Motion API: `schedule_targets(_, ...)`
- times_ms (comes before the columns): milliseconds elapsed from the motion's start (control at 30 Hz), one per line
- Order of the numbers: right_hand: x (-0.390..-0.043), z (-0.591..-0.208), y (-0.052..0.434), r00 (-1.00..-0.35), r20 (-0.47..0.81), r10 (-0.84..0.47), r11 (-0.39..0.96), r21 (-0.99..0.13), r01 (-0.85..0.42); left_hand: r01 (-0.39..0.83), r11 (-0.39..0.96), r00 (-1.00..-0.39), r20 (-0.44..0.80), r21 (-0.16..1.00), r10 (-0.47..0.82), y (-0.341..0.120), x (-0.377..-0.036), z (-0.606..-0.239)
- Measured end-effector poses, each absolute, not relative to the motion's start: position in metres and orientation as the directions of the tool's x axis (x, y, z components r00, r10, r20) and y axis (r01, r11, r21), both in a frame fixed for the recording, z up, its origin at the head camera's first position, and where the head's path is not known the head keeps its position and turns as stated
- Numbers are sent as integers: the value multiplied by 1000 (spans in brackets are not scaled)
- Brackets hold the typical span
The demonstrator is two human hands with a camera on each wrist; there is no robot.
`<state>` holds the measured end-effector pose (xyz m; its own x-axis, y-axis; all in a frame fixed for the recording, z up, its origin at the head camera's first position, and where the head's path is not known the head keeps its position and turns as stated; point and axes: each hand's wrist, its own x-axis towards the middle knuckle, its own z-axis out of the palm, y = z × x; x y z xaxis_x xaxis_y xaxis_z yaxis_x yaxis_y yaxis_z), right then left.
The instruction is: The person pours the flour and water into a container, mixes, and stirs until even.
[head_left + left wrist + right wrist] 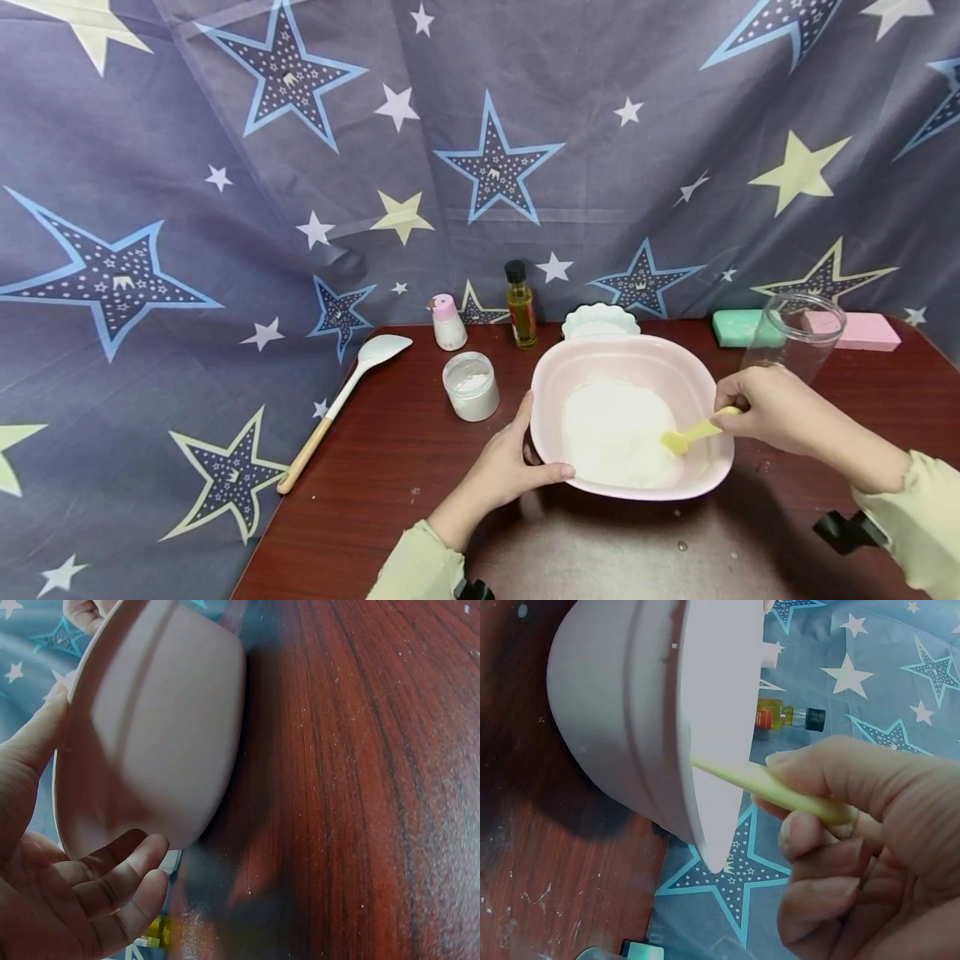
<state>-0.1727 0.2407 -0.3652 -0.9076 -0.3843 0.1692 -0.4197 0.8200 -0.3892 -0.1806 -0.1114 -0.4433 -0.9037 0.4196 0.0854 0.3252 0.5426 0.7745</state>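
A pale pink basin (630,358) stands on the table with white powder (618,433) in its bottom. My left hand (498,467) holds the basin's near left side, the thumb at the rim and the other fingers along the outer wall; in the left wrist view those fingers (124,889) are bent by the wall. With thumb and fingers, my right hand (772,408) pinches the handle of a small yellow spatula (693,433) over the basin's right rim. Its blade reaches down to the powder. From the right wrist, the yellow handle (780,791) shows between thumb and fingers.
Behind the basin stand a jar of white powder (472,396), a pink-capped shaker (447,325), an oil bottle (521,308) and a white scalloped dish (600,320). A large white spatula (345,400) lies left. Toward the right are a glass jar (795,333), a green block (735,328) and a pink block (862,331).
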Motion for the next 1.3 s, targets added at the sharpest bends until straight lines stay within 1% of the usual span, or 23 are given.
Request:
schedule_targets(367,-171,-368,242,-890,176,-421,777,-437,-454,322,541,-903,81,777,422,-111,-181,-442)
schedule_targets(567,-171,-372,234,-882,151,-447,741,-490,-460,320,537,-903,80,780,422,-112,-181,-442)
schedule_targets(700,-172,-375,226,-880,140,-454,735,-500,-458,319,541,-904,78,778,421,-112,-181,-442)
schedule_targets(967,-175,-381,208,-858,210,-469,705,-497,-507,311,540,-905,69,782,420,-112,-181,-443)
schedule_targets(1300,-185,-396,186,-852,270,-448,672,-527,-520,325,546,-903,82,772,422,-112,-182,-444)
